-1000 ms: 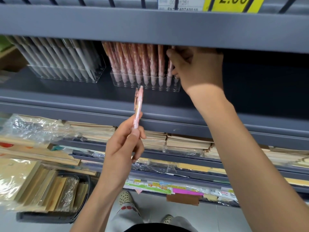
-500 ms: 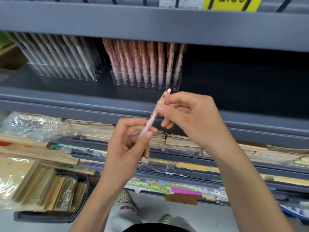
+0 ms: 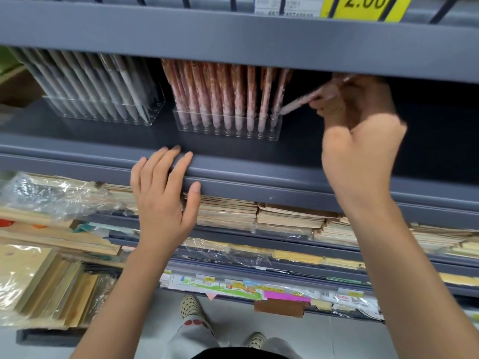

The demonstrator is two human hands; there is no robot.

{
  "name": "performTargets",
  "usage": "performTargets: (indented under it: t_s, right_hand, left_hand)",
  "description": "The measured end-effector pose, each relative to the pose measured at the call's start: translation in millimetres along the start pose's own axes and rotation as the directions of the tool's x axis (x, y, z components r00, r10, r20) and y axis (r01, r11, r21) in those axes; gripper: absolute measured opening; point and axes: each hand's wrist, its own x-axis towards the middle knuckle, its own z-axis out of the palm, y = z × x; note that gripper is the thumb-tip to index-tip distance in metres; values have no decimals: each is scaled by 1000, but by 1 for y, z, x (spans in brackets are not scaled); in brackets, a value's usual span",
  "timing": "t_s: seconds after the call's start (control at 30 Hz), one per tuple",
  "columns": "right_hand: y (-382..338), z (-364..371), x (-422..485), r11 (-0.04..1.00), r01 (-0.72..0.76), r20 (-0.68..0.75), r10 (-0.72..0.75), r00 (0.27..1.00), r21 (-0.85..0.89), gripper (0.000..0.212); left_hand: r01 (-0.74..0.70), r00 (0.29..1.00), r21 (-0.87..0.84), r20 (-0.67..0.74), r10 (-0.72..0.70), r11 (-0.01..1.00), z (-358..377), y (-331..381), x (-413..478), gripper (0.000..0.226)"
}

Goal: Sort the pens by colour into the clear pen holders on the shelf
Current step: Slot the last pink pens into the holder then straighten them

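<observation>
My right hand (image 3: 363, 130) grips a pink patterned pen (image 3: 300, 101), tilted with its tip down-left at the right end of the clear holder of pink pens (image 3: 228, 128). That holder stands on the dark shelf and carries several pink patterned pens upright. Left of it, another clear holder (image 3: 103, 112) carries several grey-white pens leaning left. My left hand (image 3: 163, 198) is empty, fingers spread, fingertips resting on the shelf's front lip below the pink holder.
The grey shelf edge (image 3: 259, 174) runs across the front; the shelf above (image 3: 233, 40) hangs low over the pens. Dark bare shelf (image 3: 427, 141) lies right of the pink holder. Below are stacks of paper goods (image 3: 259, 216) and wrapped boards (image 3: 39, 281).
The pen passed from my left hand to my right. My right hand rose to the pink holder's right end with it; my left hand let go and settled on the shelf lip.
</observation>
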Motion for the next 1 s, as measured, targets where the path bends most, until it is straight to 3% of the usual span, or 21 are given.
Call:
performTargets:
  t_s: [0.1, 0.27, 0.33, 0.67, 1.0]
  right_hand:
    - [-3, 8, 3, 977, 91, 105, -72, 992, -191, 21]
    - [-12, 23, 23, 872, 177, 382, 13, 924, -457, 30]
    - [-14, 28, 30, 844, 184, 420, 54, 906, -504, 34]
    - [-13, 37, 39, 813, 150, 391, 102, 915, -563, 36]
    - [-6, 44, 47, 890, 14, 412, 197, 889, -456, 38]
  left_hand:
    - [-35, 995, 21, -94, 37, 999, 10, -4, -1, 43]
    - [-59, 982, 31, -176, 63, 998, 20, -8, -2, 42]
    - [-66, 978, 37, -196, 72, 997, 24, -9, -1, 42]
    - [-78, 972, 58, -219, 89, 995, 26, -10, 0, 42]
    - [-72, 978, 60, -191, 82, 996, 24, -10, -1, 42]
